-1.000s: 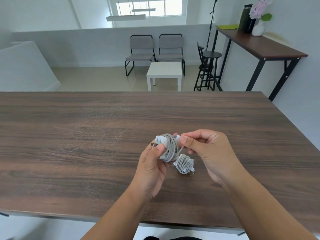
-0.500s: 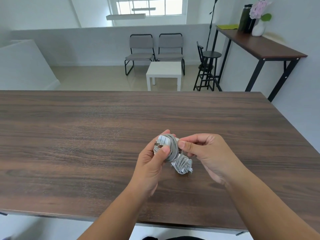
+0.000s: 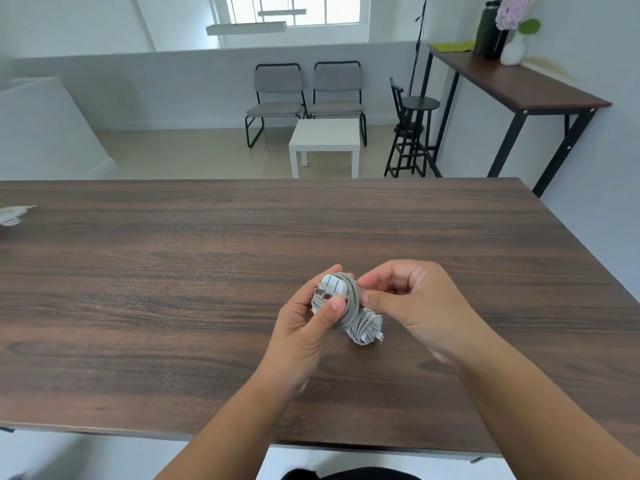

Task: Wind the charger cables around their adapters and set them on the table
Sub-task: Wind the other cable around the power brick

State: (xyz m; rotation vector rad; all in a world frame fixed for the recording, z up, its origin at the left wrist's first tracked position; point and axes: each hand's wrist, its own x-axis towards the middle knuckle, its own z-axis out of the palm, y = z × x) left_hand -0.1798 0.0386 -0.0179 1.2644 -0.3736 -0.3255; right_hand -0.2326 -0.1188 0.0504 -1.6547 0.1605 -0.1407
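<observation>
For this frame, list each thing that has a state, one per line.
Held charger: cable wound round it, off the table.
Second charger: wound, lying on the table.
Left hand: grips the held charger.
Right hand: fingers curled at the held charger's cable; what they pinch is hidden.
White object at the table's left edge: too blurred to tell.

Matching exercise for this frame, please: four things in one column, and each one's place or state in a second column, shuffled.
1. left hand
2. right hand
3. second wound charger
4. white vase

A. lies on the table
B. stands on the side table
C. pinches the cable end
D. holds the wound adapter

Pairs: 1-D, 2-C, 3-A, 4-B
</observation>
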